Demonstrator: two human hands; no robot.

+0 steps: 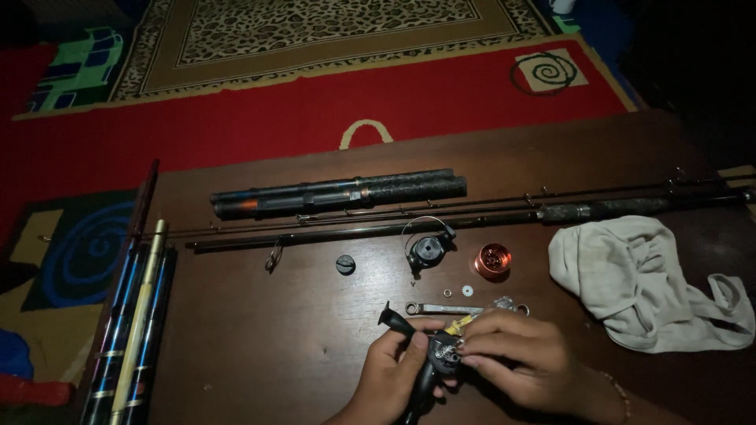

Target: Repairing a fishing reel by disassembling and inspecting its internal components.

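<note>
**Both hands on a reel body at the worktop's near edge**

I see my left hand [394, 370] wrapped around the dark reel body [441, 358], low on the brown worktop [260, 330]. My right hand [512, 354] pinches a small part against it, fingers [472, 340] closed narrow. Beyond lie a wrench [429, 308], a rotor [427, 250], a copper spool [493, 260], a cloth [630, 275] at right and rods [354, 232] across the back.
</note>
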